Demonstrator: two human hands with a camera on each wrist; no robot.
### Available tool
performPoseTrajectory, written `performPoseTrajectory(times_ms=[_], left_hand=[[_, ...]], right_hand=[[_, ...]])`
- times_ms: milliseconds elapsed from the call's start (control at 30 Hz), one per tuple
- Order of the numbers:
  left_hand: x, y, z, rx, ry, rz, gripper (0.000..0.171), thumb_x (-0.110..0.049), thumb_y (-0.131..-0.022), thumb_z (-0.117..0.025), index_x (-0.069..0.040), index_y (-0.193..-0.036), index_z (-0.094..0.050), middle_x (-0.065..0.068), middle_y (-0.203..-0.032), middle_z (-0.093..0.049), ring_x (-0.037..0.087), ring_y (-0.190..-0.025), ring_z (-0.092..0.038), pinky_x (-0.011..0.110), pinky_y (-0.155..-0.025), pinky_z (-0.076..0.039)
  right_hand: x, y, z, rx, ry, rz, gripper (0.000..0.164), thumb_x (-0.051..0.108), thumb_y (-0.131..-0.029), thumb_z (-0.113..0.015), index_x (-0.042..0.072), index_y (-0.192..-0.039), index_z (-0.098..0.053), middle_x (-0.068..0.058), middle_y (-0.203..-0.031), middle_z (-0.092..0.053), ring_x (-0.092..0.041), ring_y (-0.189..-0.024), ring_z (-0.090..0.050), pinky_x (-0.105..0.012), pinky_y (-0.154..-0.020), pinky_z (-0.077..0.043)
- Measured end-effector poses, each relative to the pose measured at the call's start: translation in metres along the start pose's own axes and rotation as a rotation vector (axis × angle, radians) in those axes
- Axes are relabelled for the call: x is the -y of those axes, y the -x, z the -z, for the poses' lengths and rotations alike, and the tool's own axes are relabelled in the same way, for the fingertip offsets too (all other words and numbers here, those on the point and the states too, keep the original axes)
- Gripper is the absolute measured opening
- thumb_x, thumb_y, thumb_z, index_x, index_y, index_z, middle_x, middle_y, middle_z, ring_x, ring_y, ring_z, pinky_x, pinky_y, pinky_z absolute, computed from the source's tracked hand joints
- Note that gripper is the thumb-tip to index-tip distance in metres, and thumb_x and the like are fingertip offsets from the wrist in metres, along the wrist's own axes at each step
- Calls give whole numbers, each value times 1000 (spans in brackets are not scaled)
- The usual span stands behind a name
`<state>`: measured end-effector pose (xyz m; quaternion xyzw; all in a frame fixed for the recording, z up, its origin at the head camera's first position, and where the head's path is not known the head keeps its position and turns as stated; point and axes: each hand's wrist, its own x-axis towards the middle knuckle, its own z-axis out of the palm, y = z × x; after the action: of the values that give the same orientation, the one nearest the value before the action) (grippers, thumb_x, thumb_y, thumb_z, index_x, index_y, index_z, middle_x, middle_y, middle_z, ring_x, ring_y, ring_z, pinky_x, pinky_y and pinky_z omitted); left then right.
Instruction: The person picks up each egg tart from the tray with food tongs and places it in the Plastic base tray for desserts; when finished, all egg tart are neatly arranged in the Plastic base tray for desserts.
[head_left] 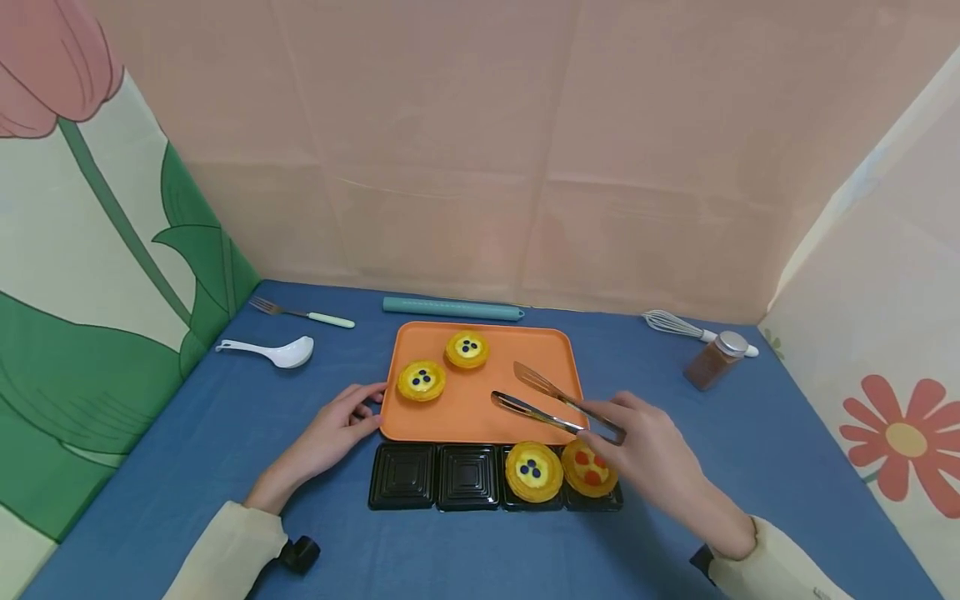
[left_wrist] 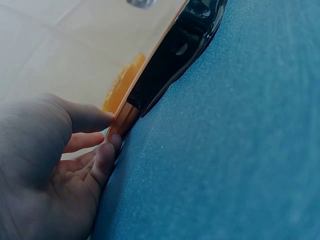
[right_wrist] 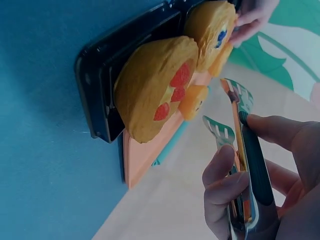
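My left hand (head_left: 339,429) pinches the left rim of the orange tray (head_left: 457,421), thumb on one side and fingers on the other in the left wrist view. My right hand (head_left: 651,442) grips metal tongs (right_wrist: 257,172), whose slotted ends stand apart over the tray's right part with nothing between them. Two blueberry-topped egg tarts (head_left: 422,381) lie on the left half of the orange tray. In front of it is a black compartment tray (head_left: 402,475). Its third compartment from the left bears another blueberry tart (head_left: 534,472); its rightmost bears a red-topped tart (head_left: 589,468), slightly tilted.
A teal rolling pin (head_left: 453,309) lies behind the orange tray. At the left are a fork (head_left: 300,313) and a white ladle (head_left: 288,353). A whisk (head_left: 675,323) and a spice jar (head_left: 716,361) lie at the right, on the blue cloth (head_left: 330,492).
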<state>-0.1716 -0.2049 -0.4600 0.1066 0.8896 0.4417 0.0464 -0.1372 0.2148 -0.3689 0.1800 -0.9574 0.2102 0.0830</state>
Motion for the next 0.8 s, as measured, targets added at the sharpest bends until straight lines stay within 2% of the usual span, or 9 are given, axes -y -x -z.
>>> performPoseTrajectory(times_ms=[233,433,800], left_hand=[[-1,0,2,0,-4,-2,51,-15,-102,-60,-5,-150,-46,8,-127,-53,20,-97,-55,30,-79,-47],[0,0,1,-5,-2,2,51,-15,-102,-61,-5,-150,-47,8,-126,-53,20,-96,-55,29,-78,-47],[0,0,-1,-4,12,-11,51,-14,-102,-61,-5,-150,-47,8,-126,-53,20,-96,-55,29,-78,-47]], right_hand=[[-3,-24,-10,28,22,22,39,27,-87,-83,20,-124,-75,4,-82,-53,-12,-59,-43,-28,-45,-36],[-8,-41,-19,70,12,17,38,25,-88,-81,17,-124,-75,-6,-92,-62,-14,-63,-46,-29,-46,-38],[-13,-60,-29,120,13,-2,37,26,-89,-80,14,-123,-75,-6,-96,-63,-13,-59,-47,-29,-44,-36]])
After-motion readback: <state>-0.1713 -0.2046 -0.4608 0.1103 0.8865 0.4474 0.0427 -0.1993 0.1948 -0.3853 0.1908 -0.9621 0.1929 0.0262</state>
